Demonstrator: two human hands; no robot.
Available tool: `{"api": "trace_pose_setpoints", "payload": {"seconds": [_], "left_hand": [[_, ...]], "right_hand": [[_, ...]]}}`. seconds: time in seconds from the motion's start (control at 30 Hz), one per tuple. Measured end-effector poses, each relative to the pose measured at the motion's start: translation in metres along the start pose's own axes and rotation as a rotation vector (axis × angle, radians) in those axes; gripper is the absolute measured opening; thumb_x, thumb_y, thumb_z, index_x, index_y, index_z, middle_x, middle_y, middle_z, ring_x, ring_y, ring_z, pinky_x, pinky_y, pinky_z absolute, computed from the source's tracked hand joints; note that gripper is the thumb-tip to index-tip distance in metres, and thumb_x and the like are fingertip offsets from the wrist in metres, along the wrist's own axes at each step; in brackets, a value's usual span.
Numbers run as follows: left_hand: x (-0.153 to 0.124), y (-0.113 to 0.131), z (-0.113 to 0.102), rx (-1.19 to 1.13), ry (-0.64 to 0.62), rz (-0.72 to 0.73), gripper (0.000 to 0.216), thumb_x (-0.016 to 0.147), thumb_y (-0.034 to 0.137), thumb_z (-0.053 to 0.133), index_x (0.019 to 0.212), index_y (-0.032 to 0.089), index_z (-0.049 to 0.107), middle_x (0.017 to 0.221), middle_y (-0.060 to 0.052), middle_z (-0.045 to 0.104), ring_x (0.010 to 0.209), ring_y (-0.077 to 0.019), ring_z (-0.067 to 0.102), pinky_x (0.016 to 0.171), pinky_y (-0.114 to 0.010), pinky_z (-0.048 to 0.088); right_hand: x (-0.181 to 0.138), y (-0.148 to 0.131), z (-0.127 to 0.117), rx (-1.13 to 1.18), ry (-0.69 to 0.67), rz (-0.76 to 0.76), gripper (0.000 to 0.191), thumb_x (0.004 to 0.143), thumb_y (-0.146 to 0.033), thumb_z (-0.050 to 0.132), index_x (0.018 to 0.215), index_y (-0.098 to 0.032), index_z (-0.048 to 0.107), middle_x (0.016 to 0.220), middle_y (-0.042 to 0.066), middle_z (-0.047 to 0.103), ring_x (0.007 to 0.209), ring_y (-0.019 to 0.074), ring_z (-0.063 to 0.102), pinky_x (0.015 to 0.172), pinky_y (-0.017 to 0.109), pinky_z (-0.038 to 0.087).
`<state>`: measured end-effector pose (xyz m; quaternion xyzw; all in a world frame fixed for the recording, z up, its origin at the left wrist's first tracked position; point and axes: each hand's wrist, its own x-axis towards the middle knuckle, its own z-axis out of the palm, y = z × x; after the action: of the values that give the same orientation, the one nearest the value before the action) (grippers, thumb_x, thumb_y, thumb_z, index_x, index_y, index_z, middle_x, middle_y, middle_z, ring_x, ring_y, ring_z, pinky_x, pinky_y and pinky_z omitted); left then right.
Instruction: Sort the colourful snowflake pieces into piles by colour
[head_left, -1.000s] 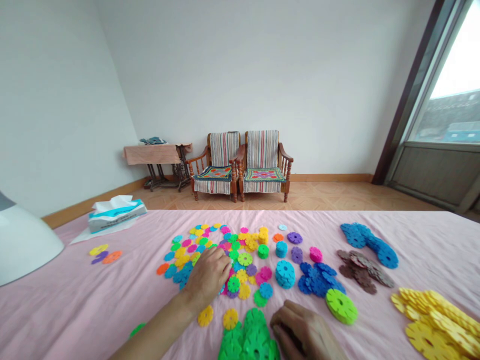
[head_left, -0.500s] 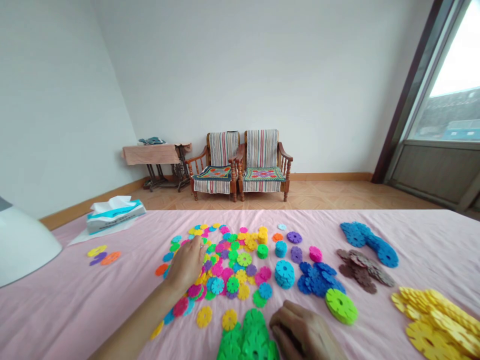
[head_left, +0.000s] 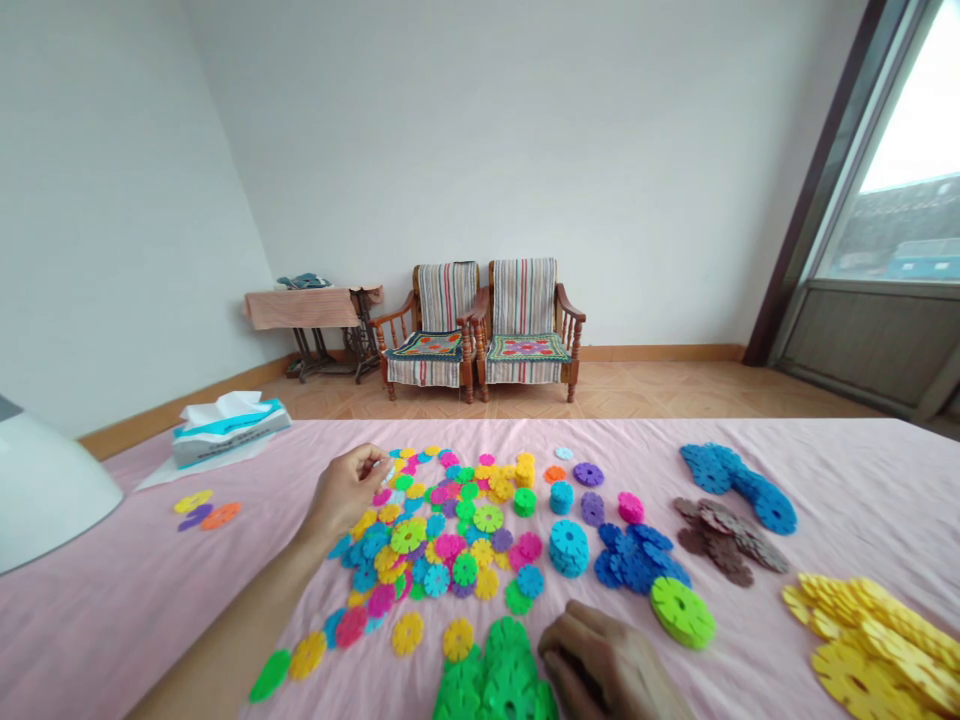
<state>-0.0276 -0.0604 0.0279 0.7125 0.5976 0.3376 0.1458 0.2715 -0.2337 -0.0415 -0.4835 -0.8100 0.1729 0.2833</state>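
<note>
My left hand (head_left: 351,490) is at the far left edge of a loose spread of small coloured snowflake discs (head_left: 450,547). Its thumb and fingers pinch a pale disc (head_left: 388,471), only partly visible. Low in the view, my right hand (head_left: 609,660) rests on the cloth with curled fingers, right beside a pile of green snowflake discs (head_left: 510,670). What lies under those fingers is hidden. A thick lime green stack (head_left: 682,612) sits to the right of this hand, and a dark blue heap (head_left: 641,560) lies beyond it.
Sorted stacks, among them a light blue one (head_left: 568,550), stand right of the spread. Brown discs (head_left: 727,540), blue discs (head_left: 739,482) and yellow discs (head_left: 885,640) lie farther right. A tissue box (head_left: 232,432) and a white rounded object (head_left: 52,490) are at left.
My left hand has moved left and away, from over the spread to its far left edge, uncovering more discs. A green disc now shows at the lower left. My right hand stays put.
</note>
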Motion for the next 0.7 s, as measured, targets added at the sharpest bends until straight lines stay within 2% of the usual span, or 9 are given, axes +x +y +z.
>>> {"api": "trace_pose_setpoints", "payload": {"seconds": [0.1, 0.17, 0.27, 0.37, 0.7], "left_hand": [[0.006, -0.012, -0.001, 0.028, -0.112, -0.049, 0.031, 0.081, 0.048, 0.055, 0.08, 0.017, 0.06, 0.057, 0.004, 0.06, 0.054, -0.016, 0.062, 0.05, -0.024, 0.046], [0.007, -0.017, 0.004, 0.074, -0.199, -0.072, 0.023, 0.081, 0.039, 0.063, 0.083, 0.016, 0.064, 0.065, 0.002, 0.065, 0.061, -0.0169, 0.065, 0.056, -0.025, 0.05], [0.009, -0.023, 0.013, 0.17, -0.285, -0.093, 0.02, 0.087, 0.032, 0.063, 0.096, 0.015, 0.065, 0.092, -0.002, 0.069, 0.081, -0.0176, 0.067, 0.072, -0.032, 0.054], [0.014, -0.027, 0.017, 0.263, -0.332, -0.102, 0.025, 0.091, 0.031, 0.06, 0.112, 0.016, 0.061, 0.113, -0.006, 0.063, 0.095, -0.0203, 0.064, 0.081, -0.04, 0.054], [0.023, -0.029, 0.016, 0.419, -0.408, -0.164, 0.031, 0.092, 0.031, 0.059, 0.119, 0.017, 0.057, 0.12, -0.008, 0.06, 0.1, -0.0217, 0.063, 0.084, -0.042, 0.053]], "right_hand": [[0.001, -0.001, -0.001, -0.001, -0.002, 0.003, 0.02, 0.092, -0.021, 0.044, 0.082, -0.022, 0.061, 0.079, 0.003, 0.066, 0.069, 0.0131, 0.064, 0.06, 0.02, 0.045], [0.001, -0.001, 0.0, -0.004, 0.002, 0.005, 0.019, 0.092, -0.021, 0.044, 0.082, -0.022, 0.061, 0.079, 0.003, 0.066, 0.07, 0.0133, 0.064, 0.06, 0.02, 0.045], [0.0, 0.0, 0.002, 0.002, 0.004, 0.005, 0.018, 0.091, -0.021, 0.045, 0.082, -0.022, 0.061, 0.079, 0.003, 0.066, 0.069, 0.0135, 0.064, 0.06, 0.02, 0.045], [-0.001, 0.002, 0.003, 0.01, 0.007, 0.007, 0.019, 0.091, -0.021, 0.044, 0.082, -0.022, 0.061, 0.08, 0.003, 0.066, 0.07, 0.0138, 0.064, 0.061, 0.021, 0.046], [-0.001, 0.001, 0.001, -0.004, -0.006, 0.019, 0.02, 0.093, -0.023, 0.043, 0.082, -0.023, 0.06, 0.08, 0.003, 0.066, 0.07, 0.0138, 0.064, 0.061, 0.021, 0.045]]}}
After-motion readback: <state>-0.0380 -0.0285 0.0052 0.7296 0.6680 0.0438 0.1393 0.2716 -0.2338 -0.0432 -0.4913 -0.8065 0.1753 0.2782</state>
